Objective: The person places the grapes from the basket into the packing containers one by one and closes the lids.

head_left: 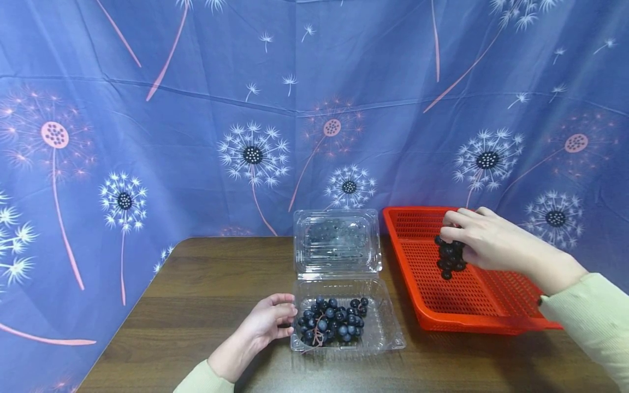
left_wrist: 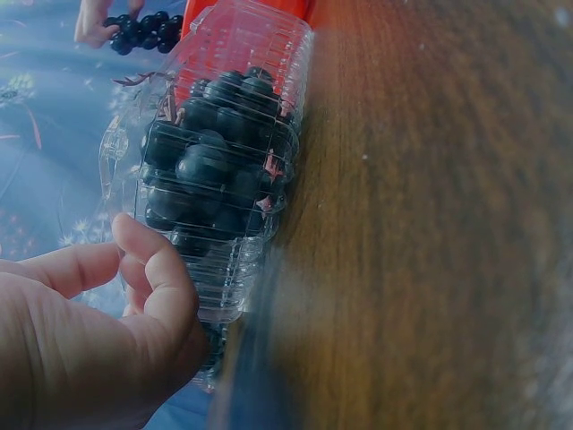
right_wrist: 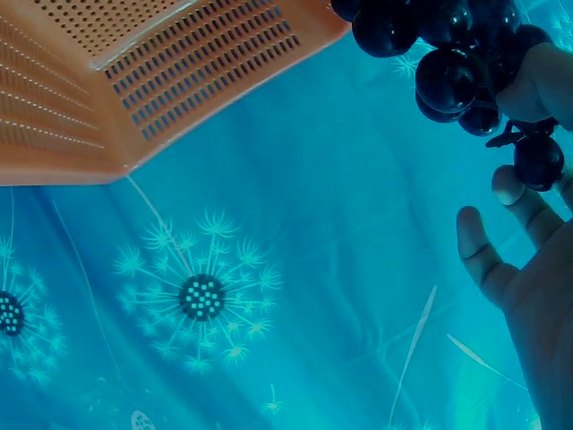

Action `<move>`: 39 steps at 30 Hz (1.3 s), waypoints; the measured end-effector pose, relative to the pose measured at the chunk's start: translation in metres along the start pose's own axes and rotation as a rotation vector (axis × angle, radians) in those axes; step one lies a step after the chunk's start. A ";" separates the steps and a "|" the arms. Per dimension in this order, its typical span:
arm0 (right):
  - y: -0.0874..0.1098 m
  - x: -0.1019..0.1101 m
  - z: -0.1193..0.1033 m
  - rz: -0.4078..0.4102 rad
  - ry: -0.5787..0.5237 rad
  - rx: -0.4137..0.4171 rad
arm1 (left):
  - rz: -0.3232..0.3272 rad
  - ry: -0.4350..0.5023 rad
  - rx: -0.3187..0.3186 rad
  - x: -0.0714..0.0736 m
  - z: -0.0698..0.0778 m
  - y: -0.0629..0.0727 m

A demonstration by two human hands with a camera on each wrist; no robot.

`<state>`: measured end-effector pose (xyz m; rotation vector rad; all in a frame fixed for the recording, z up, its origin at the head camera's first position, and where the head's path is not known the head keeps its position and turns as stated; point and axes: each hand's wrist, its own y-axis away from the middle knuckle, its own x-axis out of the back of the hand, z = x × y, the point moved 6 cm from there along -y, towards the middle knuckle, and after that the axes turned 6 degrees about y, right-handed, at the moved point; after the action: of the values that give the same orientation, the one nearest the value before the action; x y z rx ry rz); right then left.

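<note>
My right hand (head_left: 474, 237) grips a bunch of dark grapes (head_left: 451, 259) over the red plastic basket (head_left: 422, 305). In the right wrist view, the thumb and fingers are at the bunch's stem, and the grapes (right_wrist: 446, 81) hang beside them. At the left side of a clear hinged box (head_left: 385, 333), my left hand (head_left: 267, 321) rests its fingers against the wall. More dark grapes (head_left: 339, 322) with reddish stems lie in the box. Through the ribbed plastic, the left wrist view shows these grapes (left_wrist: 204, 166) close up, beside bent fingers (left_wrist: 166, 278).
The box's clear lid (head_left: 338, 267) stands raised at the back. Beneath everything is a brown wooden table (head_left: 231, 273). A blue cloth with dandelion prints (head_left: 196, 136) hangs behind it. The basket stands right of the box, with a slatted floor and raised walls.
</note>
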<state>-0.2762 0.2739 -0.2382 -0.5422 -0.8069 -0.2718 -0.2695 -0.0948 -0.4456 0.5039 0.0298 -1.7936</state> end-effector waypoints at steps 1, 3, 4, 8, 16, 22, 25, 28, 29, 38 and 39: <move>-0.001 0.001 0.000 0.005 0.001 0.002 | 0.000 -0.001 0.000 0.000 0.000 0.000; -0.004 0.003 0.001 0.018 0.004 0.006 | 0.000 -0.004 0.003 0.000 0.000 -0.001; -0.005 0.003 0.002 0.024 0.006 0.008 | 0.000 -0.006 0.003 0.000 0.000 -0.001; -0.010 0.007 0.004 0.030 0.008 0.006 | -0.002 -0.009 0.007 0.001 0.000 -0.001; -0.024 0.019 0.005 0.058 -0.006 0.024 | -0.004 0.000 0.011 0.001 0.000 -0.001; -0.031 0.027 0.003 0.071 -0.019 0.032 | -0.002 0.000 0.011 0.001 0.001 -0.001; -0.034 0.030 0.001 0.076 -0.024 0.037 | 0.000 0.002 0.011 0.000 0.001 0.000; -0.038 0.033 -0.002 0.092 -0.029 0.037 | -0.001 0.001 0.008 0.000 0.001 0.000; -0.039 0.034 -0.002 0.099 -0.032 0.035 | -0.001 0.001 0.008 0.000 0.001 0.000; -0.045 0.042 -0.010 0.164 -0.105 0.029 | -0.005 0.003 0.009 0.001 0.001 -0.002; -0.045 0.043 -0.010 0.172 -0.117 0.030 | -0.005 0.002 0.009 0.001 0.001 -0.002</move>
<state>-0.2603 0.2291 -0.1957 -0.5995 -0.8704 -0.0697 -0.2720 -0.0952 -0.4453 0.5124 0.0244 -1.7986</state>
